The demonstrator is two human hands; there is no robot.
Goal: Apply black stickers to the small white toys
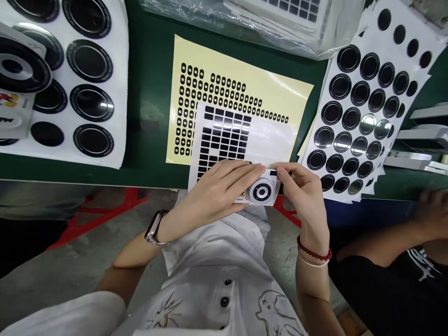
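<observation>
Over the near edge of the black-rectangle sticker sheet (271, 140), the left hand (217, 192) grips the white compact camera (262, 192), seemingly steadying it; the right hand (304, 193) pinches its upper corner, apparently for fine control.

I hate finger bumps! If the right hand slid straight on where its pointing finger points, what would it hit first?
Past the white camera that the right hand touches, probably the left hand. Depth is unclear, so it might pass just above it.
</observation>
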